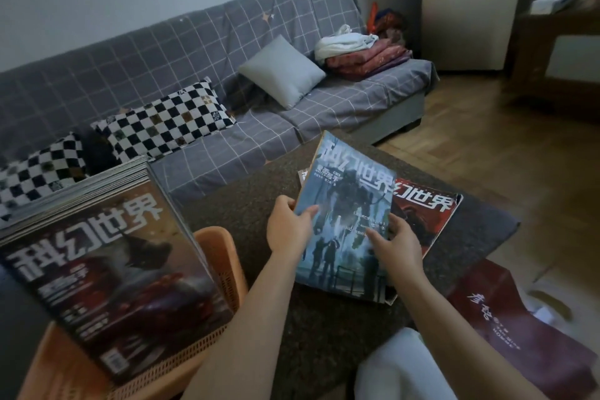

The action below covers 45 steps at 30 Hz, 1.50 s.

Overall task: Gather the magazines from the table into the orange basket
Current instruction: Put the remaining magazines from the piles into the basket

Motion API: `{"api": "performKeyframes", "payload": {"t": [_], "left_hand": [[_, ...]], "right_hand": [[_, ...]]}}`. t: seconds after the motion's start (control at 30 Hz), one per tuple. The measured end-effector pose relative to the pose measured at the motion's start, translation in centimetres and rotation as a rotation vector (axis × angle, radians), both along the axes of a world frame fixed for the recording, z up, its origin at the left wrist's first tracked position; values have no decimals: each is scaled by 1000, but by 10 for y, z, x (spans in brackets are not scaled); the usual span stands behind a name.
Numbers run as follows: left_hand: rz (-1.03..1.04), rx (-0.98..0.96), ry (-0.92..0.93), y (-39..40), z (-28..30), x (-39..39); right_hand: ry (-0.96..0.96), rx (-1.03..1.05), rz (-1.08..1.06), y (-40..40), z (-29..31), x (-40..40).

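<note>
Your left hand [287, 227] and right hand [397, 242] gripped one blue magazine [341, 221]; one red magazine [425, 214] lay on the table [246, 204]; one stack [107, 256] filled the basket [224, 256].

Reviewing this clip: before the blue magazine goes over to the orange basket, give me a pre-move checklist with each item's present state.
1. Both hands on the blue magazine: ok. Left hand holds its left edge, right hand its lower right.
2. Magazine lifted off the table: ok, its far end is tilted up.
3. Only one magazine lifted: cannot tell; more edges show beneath its near corner.
4. Room in the orange basket: not ok. The magazine stack rises far above its rim.
5. Stack stable: cannot tell; it leans.
6. Table finished: not ok. The red magazine remains.
</note>
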<state>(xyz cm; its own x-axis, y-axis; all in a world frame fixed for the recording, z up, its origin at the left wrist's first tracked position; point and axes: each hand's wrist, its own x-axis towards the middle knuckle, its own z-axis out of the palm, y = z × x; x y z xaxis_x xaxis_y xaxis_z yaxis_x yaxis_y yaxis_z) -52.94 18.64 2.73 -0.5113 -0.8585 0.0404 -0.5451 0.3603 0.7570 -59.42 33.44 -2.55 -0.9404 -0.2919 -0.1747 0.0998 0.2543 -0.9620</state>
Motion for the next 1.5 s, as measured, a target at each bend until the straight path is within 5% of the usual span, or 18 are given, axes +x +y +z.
{"api": "performKeyframes", "payload": {"t": [0.27,0.73,0.9,1.2,1.5], "left_hand": [[56,149,483,23,51,95],[308,189,784,-40,71,254],[375,113,725,-69,55,288],[418,-44,287,-87,12,315],[467,-61,327,-92,8,310]], "right_hand": [[30,-352,134,13,54,38],[243,-327,433,-83,110,141],[277,-288,484,-120,108,164],[427,19,533,-141,74,170],[486,54,476,-151,57,173]]}}
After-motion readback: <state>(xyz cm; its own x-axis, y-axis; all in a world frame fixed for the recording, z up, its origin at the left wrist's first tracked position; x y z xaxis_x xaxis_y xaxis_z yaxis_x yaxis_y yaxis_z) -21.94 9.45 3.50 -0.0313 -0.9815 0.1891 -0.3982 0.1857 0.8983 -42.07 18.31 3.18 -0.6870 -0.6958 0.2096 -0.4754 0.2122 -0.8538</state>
